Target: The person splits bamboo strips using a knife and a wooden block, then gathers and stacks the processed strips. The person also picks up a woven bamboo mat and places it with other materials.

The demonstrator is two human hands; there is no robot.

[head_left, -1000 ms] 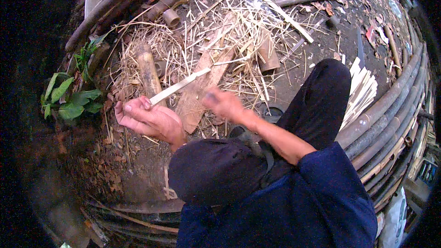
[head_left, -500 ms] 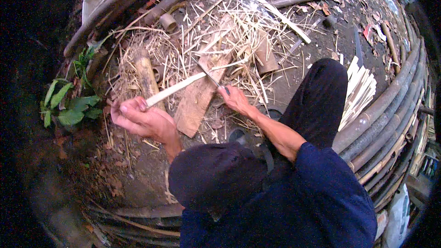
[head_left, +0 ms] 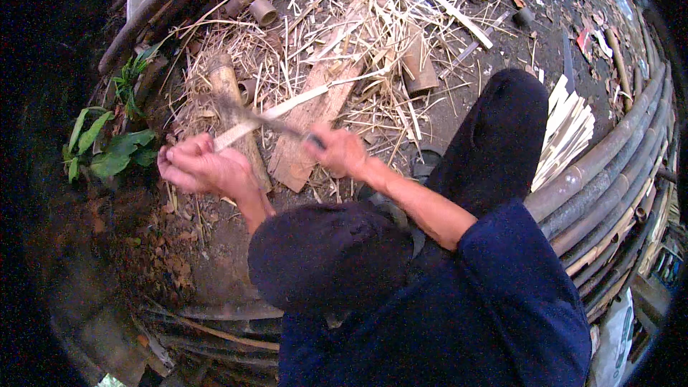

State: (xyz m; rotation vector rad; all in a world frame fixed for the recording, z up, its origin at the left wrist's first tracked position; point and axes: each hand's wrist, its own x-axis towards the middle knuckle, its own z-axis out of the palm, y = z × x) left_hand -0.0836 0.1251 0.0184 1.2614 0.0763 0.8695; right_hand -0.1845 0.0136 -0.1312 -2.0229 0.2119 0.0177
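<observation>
My left hand (head_left: 206, 170) is closed round the near end of a pale, flat bamboo strip (head_left: 295, 102), which slants up to the right. My right hand (head_left: 340, 152) grips the dark handle of a knife (head_left: 285, 128). Its blade, blurred by motion, crosses the strip close to my left fingers; whether the edge touches it I cannot tell. A thin curled sliver trails from the strip's far end. Beneath lies a worn wooden board (head_left: 292, 160), with a short bamboo log (head_left: 228, 84) to its left.
Loose shavings (head_left: 358, 50) cover the ground ahead. A bundle of pale strips (head_left: 566, 129) lies right of my bent knee (head_left: 502, 122), beside stacked dark bamboo poles (head_left: 595, 165). A saw-like blade (head_left: 568, 64) rests behind the bundle. Cut bamboo pieces (head_left: 418, 64) and a green plant (head_left: 122, 154) are nearby.
The knife has swept left along the strip toward my left hand, its blade now blurred. My right hand moved left with it; my left hand shifted slightly up and left.
</observation>
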